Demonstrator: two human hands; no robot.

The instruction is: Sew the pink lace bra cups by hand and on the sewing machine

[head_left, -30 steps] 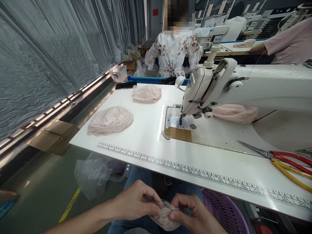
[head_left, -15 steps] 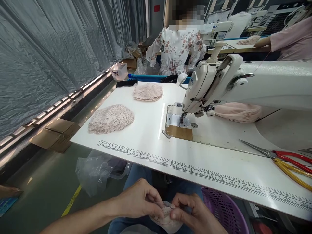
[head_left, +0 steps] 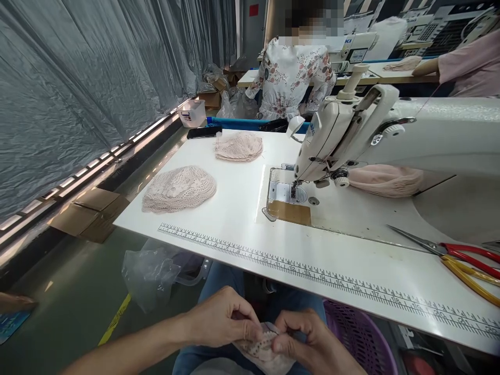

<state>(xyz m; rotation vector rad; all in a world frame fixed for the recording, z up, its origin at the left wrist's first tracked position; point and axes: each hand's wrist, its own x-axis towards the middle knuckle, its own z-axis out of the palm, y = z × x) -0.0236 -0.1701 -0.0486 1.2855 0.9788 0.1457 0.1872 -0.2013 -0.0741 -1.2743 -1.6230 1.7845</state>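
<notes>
Over my lap, below the table's front edge, both hands pinch one small beige lace fabric piece point(head_left: 269, 350). My left hand point(head_left: 226, 320) grips its left edge between thumb and fingers. On the other side, my right hand point(head_left: 302, 338) pinches the upper right edge, thumb on top. Part of the piece is hidden behind the fingers. On the table lie a stack of beige lace pieces point(head_left: 178, 190) and, farther back, a second lace stack point(head_left: 239, 146). A white sewing machine point(head_left: 332, 135) stands to the right, its needle area apart from my hands.
Scissors with red and yellow handles point(head_left: 449, 251) lie at the table's right. Smooth beige fabric pieces point(head_left: 385, 180) rest behind the machine head. A purple basket point(head_left: 361, 338) sits below the table edge. A black phone point(head_left: 203, 132) lies at the far left. Two people sit beyond.
The lace piece has shifted slightly and shows more of its holed pattern between my fingers. Both hands keep their pinch. The view has turned a little to the left.
</notes>
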